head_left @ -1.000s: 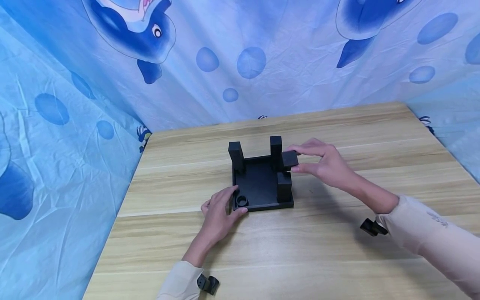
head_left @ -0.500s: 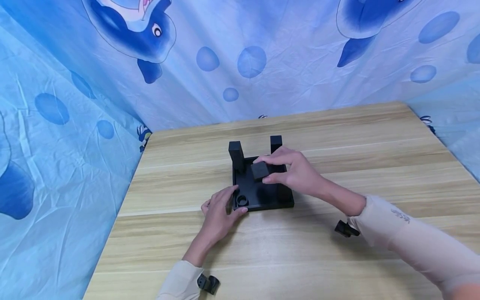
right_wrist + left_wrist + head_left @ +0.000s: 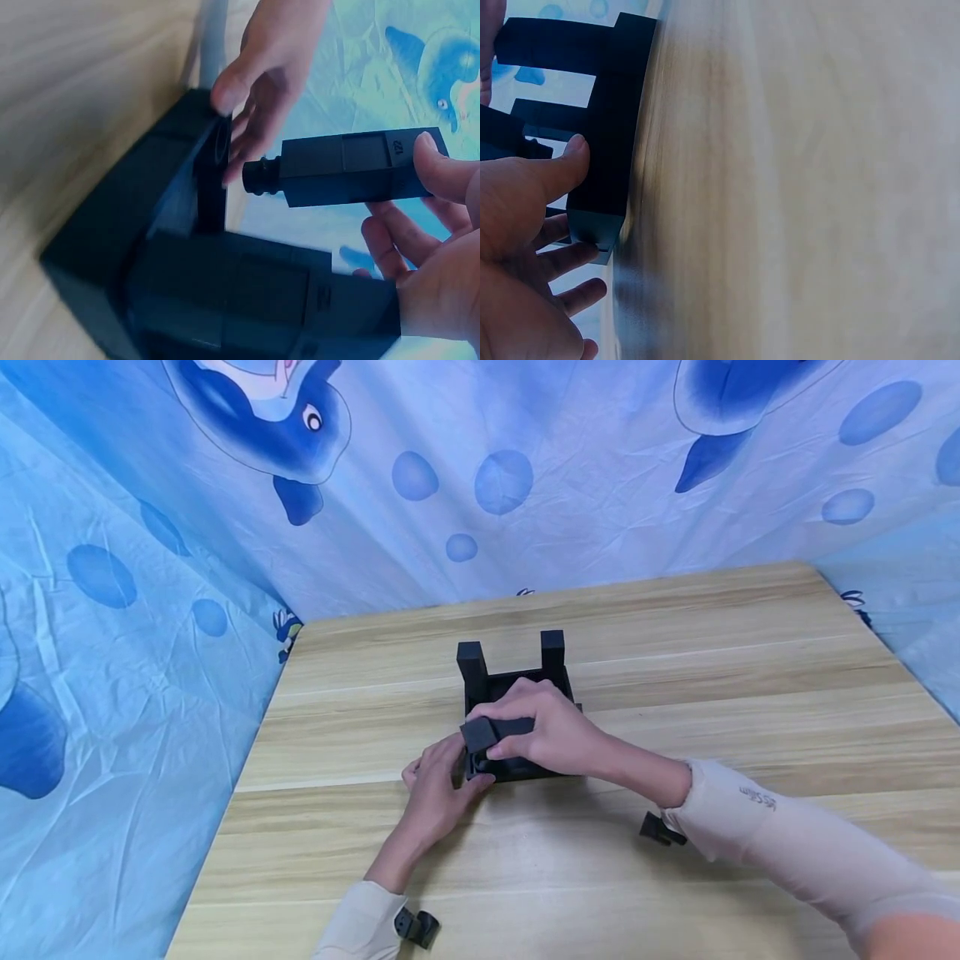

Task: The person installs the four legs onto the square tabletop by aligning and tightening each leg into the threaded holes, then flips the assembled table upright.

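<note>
My left hand (image 3: 435, 789) grips the near left corner of a black square base (image 3: 528, 768), thumb along its front side and fingers at its left side. My right hand (image 3: 555, 731) pinches a black square leg (image 3: 360, 165) between thumb and fingers. In the right wrist view, the leg's round ridged plug (image 3: 261, 176) points at the corner round socket (image 3: 220, 141), a short gap apart. Two like legs stand upright at the back corners, the back left leg (image 3: 472, 668) and the back right leg (image 3: 553, 650). The near right leg (image 3: 277, 292) is mostly hidden by my right hand in the head view.
The base rests on a wood-grain table (image 3: 337, 718). Behind and to the left hangs a blue curtain (image 3: 360, 543) printed with dolphins and bubbles. Small black devices sit at both wrists, such as the left wrist device (image 3: 417, 928).
My right hand has carried the leg from above the base's right side leftward and nearer, to over the near left corner. The left hand has stayed at that corner.
</note>
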{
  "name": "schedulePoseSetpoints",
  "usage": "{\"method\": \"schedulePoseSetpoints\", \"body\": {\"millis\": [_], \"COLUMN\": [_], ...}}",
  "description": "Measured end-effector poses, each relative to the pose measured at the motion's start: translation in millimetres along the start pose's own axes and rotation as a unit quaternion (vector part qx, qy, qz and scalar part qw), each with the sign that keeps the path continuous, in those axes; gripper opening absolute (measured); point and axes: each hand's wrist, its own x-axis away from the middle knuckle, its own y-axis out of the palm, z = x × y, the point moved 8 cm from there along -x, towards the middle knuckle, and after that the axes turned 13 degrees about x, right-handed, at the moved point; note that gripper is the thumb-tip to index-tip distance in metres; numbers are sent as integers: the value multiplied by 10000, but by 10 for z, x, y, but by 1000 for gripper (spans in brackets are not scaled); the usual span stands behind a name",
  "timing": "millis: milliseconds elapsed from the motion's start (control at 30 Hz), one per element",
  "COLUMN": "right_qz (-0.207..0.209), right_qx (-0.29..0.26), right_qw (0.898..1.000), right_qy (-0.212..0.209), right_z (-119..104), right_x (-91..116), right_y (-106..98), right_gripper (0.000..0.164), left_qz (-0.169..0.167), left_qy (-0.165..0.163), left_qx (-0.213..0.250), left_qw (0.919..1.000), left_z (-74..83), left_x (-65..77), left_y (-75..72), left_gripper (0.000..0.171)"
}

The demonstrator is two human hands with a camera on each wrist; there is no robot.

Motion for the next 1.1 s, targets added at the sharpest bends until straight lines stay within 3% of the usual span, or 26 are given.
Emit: {"method": "schedulePoseSetpoints", "body": {"millis": [267, 667, 900, 1000, 1100], "right_qz": [-188, -251, 130, 187, 151], "right_qx": [471, 397, 1270, 1577, 1507], "right_qw": [9980, 9894, 9873, 9844, 9851], "right_qy": [390, 1374, 942, 759, 812], "right_z": [-74, 71, 40, 30, 52], "right_x": [-51, -6, 1, -6, -21], "right_y": [199, 347, 336, 348, 366], "right_gripper": [44, 46, 59, 55, 46], "left_qz": [33, -23, 18, 21, 27], "left_qy": [44, 73, 3, -21, -12], "left_qx": [0, -39, 10, 45, 60], "left_qw": [10000, 10000, 10000, 10000, 10000], "left_z": [5, -13, -6, -9, -11], "left_x": [-1, -3, -1, 1, 3], "left_y": [-21, -15, -15, -13, -15], "left_gripper": [48, 50, 54, 57, 57]}}
